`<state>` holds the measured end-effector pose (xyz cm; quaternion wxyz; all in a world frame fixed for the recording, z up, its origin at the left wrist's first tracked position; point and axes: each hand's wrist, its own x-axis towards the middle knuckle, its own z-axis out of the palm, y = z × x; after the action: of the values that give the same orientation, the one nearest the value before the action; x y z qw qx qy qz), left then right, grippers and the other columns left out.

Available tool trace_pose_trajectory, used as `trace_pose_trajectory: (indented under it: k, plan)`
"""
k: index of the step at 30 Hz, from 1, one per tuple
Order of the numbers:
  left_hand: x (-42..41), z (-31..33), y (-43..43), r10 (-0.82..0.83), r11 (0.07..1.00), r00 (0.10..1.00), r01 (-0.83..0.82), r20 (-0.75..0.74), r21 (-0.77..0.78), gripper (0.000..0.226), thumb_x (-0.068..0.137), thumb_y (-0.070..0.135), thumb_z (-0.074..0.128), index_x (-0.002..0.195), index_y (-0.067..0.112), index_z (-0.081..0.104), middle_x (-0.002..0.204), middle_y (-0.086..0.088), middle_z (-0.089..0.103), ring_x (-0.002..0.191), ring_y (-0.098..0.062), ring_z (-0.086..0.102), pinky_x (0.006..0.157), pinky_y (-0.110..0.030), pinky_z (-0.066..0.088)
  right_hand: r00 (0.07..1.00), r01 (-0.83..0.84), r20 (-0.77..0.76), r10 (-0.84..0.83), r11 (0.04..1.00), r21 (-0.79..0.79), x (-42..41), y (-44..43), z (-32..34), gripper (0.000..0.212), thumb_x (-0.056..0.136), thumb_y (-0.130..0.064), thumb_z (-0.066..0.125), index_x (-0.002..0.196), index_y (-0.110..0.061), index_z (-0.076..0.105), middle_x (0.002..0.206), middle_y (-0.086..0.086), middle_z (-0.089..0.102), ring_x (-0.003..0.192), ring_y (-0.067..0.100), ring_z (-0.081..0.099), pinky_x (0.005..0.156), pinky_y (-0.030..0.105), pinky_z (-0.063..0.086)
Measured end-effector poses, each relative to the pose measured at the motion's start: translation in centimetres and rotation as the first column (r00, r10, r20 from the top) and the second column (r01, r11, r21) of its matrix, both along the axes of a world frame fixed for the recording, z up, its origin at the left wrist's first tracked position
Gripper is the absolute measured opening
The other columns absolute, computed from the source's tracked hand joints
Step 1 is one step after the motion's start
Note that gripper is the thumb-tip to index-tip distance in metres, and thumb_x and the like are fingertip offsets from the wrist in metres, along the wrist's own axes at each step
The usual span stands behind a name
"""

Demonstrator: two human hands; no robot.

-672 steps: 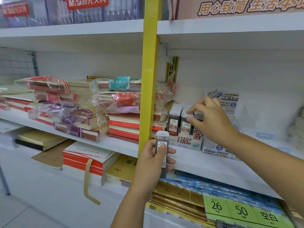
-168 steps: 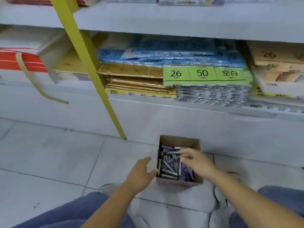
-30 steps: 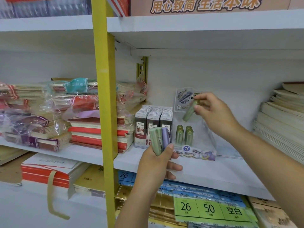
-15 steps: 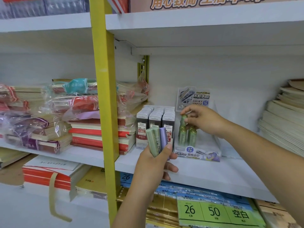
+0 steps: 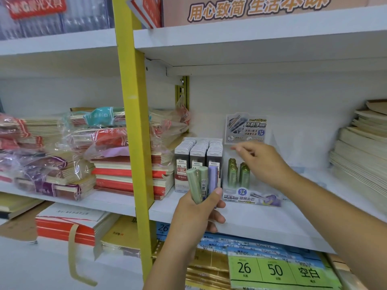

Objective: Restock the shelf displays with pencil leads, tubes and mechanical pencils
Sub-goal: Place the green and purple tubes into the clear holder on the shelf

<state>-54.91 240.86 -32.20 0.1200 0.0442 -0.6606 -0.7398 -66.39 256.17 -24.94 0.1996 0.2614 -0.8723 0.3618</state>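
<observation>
**White shelf with lead tubes, two hands in front of it**

White shelf boards fill the view, and a yellow upright post divides them into a left bay and a right bay. Left of the post lie stacks of notebooks in plastic wrap. A pile of red-edged notebooks reaches behind the post. On the middle shelf, right of the post, stands a display box of grey lead cases, filled in three rows. Just beside it on the right is a clear display tray with a printed header card at its back. Farther right, well apart, is a tall pile of cream exercise books. The shelf below carries a green label card with 26 and 50 on it. An orange banner stands on the top shelf.

The left hand is raised in front of the box of grey cases and hides its lower front. Its fingers are curled around three held lead tubes, two pale green and one purple. These stand nearly upright, leaning a little to the left. The thumb presses on the lower part of the purple one, and the upper halves of the tubes rise free above the fingers.

A few green tubes stand upright inside the clear tray, at its left side. The right hand hovers above and to the right of them, not touching them. Its fingers are loosely bent and point left, under the header card, and are a little blurred. Nothing is seen between them. The hand and forearm cover the right part of the tray.
</observation>
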Motion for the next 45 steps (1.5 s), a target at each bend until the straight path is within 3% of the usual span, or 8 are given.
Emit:
trace_pose_trajectory:
  k: [3, 6, 13, 19, 25, 30, 34, 45]
  plan:
    - [0.3, 0.2, 0.2, -0.039, 0.999, 0.999, 0.039, -0.021, -0.005, 0.031, 0.089, 0.036, 0.07, 0.097, 0.006, 0.067, 0.069, 0.002, 0.071, 0.05, -0.011, 0.058, 0.046, -0.02, 0.046, 0.982, -0.105, -0.176, 0.067, 0.97, -0.219, 3.8, 0.0, -1.0, 0.02, 0.095, -0.035, 0.049, 0.106, -0.04, 0.065, 0.099, -0.023, 0.066, 0.093, -0.004, 0.06, 0.074, 0.009, 0.043]
    - [0.5, 0.3, 0.7, -0.095, 0.995, 0.994, 0.094, -0.06, -0.028, 0.025, 0.089, 0.034, 0.071, 0.098, 0.011, 0.069, 0.073, 0.001, 0.072, 0.053, -0.011, 0.06, 0.047, -0.021, 0.046, 0.95, -0.256, 0.102, 0.296, 0.922, -0.29, 6.6, -0.2, -2.4, 0.022, 0.087, -0.039, 0.061, 0.108, -0.046, 0.063, 0.096, -0.027, 0.068, 0.089, -0.007, 0.063, 0.072, 0.006, 0.048]
    - [0.8, 0.1, 1.4, -0.185, 0.983, 0.981, 0.184, -0.062, -0.011, 0.042, 0.08, 0.048, 0.069, 0.11, 0.018, 0.072, 0.097, -0.004, 0.078, 0.087, -0.02, 0.076, 0.06, -0.025, 0.058, 0.886, -0.226, 0.229, 0.404, 0.806, -0.548, 7.4, 1.4, -3.0, 0.027, 0.085, -0.023, 0.068, 0.109, -0.019, 0.056, 0.093, -0.004, 0.076, 0.091, 0.011, 0.071, 0.089, 0.034, 0.049]
    - [0.6, 0.1, 1.0, -0.051, 0.999, 0.994, 0.052, -0.1, 0.01, 0.041, 0.072, 0.048, 0.07, 0.103, 0.021, 0.075, 0.087, 0.0, 0.077, 0.077, -0.014, 0.074, 0.059, -0.023, 0.056, 0.871, -0.287, 0.251, 0.422, 0.853, -0.436, 7.4, 3.7, -2.6, 0.023, 0.083, -0.028, 0.07, 0.104, -0.037, 0.069, 0.087, -0.01, 0.066, 0.057, 0.013, 0.062, 0.048, 0.021, 0.046]
    - [0.7, 0.3, 2.2, -0.121, 0.992, 0.981, 0.123, -0.151, 0.004, 0.025, 0.082, 0.036, 0.074, 0.104, 0.024, 0.077, 0.092, -0.003, 0.077, 0.08, -0.014, 0.073, 0.058, -0.022, 0.055, 0.92, -0.324, 0.172, 0.351, 0.931, -0.165, 7.9, 4.4, -3.1, 0.038, 0.08, -0.017, 0.077, 0.097, -0.05, 0.071, 0.091, -0.014, 0.06, 0.082, -0.001, 0.06, 0.072, 0.006, 0.043]
    - [0.3, 0.1, 2.1, -0.081, 0.989, 0.986, 0.098, -0.147, 0.107, 0.021, 0.073, 0.029, 0.078, 0.092, 0.02, 0.079, 0.093, -0.005, 0.078, 0.08, -0.016, 0.074, 0.055, -0.021, 0.055, 0.843, -0.241, 0.25, 0.477, 0.75, -0.616, 7.1, 5.3, -3.0, 0.033, 0.077, -0.006, 0.073, 0.105, -0.022, 0.07, 0.1, 0.003, 0.073, 0.089, 0.017, 0.07, 0.078, 0.023, 0.056]
    - [0.2, 0.0, 2.4, -0.08, 0.986, 0.985, 0.1, -0.151, 0.13, 0.022, 0.075, 0.027, 0.079, 0.094, 0.018, 0.079, 0.09, -0.006, 0.078, 0.074, -0.014, 0.073, 0.053, -0.02, 0.054, 0.788, -0.247, 0.247, 0.564, 0.657, -0.712, 7.1, 4.9, -3.1, 0.041, 0.073, -0.021, 0.068, 0.113, -0.017, 0.065, 0.102, 0.007, 0.074, 0.088, 0.022, 0.07, 0.081, 0.03, 0.057]
    - [-0.1, -0.3, 2.1, -0.036, 0.998, 0.993, 0.03, -0.112, -0.055, 0.016, 0.093, 0.037, 0.064, 0.106, 0.027, 0.066, 0.08, 0.0, 0.076, 0.052, -0.01, 0.06, 0.044, -0.023, 0.045, 0.99, -0.136, -0.103, 0.096, 0.839, -0.527, 5.5, 4.9, -1.9, 0.029, 0.084, -0.013, 0.071, 0.094, -0.03, 0.05, 0.092, -0.011, 0.072, 0.089, -0.002, 0.068, 0.078, 0.014, 0.051]
